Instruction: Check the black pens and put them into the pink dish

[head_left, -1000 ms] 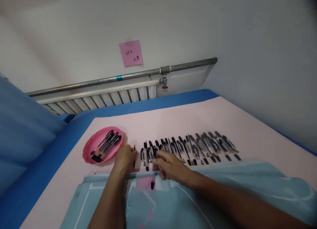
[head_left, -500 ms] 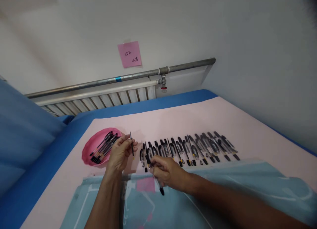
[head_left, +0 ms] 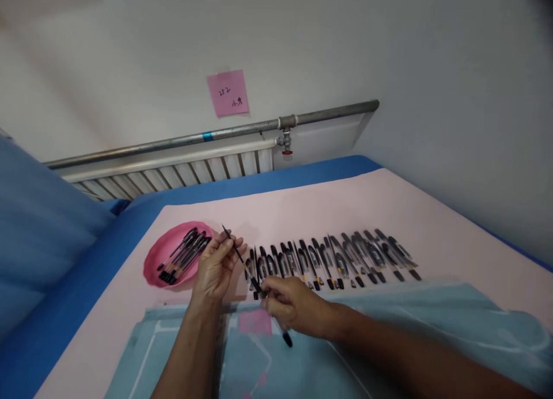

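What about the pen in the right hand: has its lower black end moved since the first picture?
Yes. The pen's lower black end has moved rightward and slightly toward the person: it was over the pink patch, now past its right edge.

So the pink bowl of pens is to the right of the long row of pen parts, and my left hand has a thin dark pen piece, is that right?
Not quite: the head view shows the pink bowl to the left of the row of pen parts. Your left hand does hold a thin dark pen piece.
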`<act>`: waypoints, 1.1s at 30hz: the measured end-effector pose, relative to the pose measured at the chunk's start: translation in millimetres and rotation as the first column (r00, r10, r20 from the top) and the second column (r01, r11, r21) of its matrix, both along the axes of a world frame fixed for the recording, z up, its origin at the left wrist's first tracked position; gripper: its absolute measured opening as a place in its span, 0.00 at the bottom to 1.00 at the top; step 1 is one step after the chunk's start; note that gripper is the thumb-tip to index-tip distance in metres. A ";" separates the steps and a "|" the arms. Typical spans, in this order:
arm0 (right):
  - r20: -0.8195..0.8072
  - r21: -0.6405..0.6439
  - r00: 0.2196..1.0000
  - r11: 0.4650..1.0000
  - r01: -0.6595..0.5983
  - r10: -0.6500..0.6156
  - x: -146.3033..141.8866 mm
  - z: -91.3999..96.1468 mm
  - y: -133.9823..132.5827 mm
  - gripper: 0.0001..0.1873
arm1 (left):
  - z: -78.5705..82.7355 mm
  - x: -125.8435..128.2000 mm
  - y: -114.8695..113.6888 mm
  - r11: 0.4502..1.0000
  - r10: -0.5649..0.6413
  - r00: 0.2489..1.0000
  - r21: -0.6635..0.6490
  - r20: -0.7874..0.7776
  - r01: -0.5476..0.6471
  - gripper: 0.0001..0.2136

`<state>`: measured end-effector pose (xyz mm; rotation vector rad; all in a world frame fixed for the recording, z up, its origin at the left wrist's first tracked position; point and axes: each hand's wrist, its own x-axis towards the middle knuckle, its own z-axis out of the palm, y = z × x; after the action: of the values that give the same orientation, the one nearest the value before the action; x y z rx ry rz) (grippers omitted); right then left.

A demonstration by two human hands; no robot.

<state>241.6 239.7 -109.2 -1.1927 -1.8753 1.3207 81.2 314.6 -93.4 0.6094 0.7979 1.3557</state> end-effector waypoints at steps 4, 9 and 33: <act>-0.020 -0.044 1.000 0.999 -0.004 0.003 -0.5 -0.3 -0.3 0.02 | 1.0 0.9 -1.4 1.000 0.012 1.000 -0.005 0.015 -0.012 0.09; 0.020 0.000 1.000 1.000 0.011 -0.011 0.2 0.3 0.0 0.02 | 1.7 1.3 -2.2 1.000 0.000 1.000 0.001 0.017 0.000 0.09; 0.037 -0.022 0.999 0.999 0.034 -0.033 -0.2 -1.2 -0.1 0.01 | 2.7 4.2 -5.7 1.000 0.010 1.000 -0.014 0.024 -0.010 0.08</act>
<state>241.4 239.6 -110.4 -1.2625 -1.8626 1.3141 85.3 308.9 -90.6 0.5781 0.7912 1.3636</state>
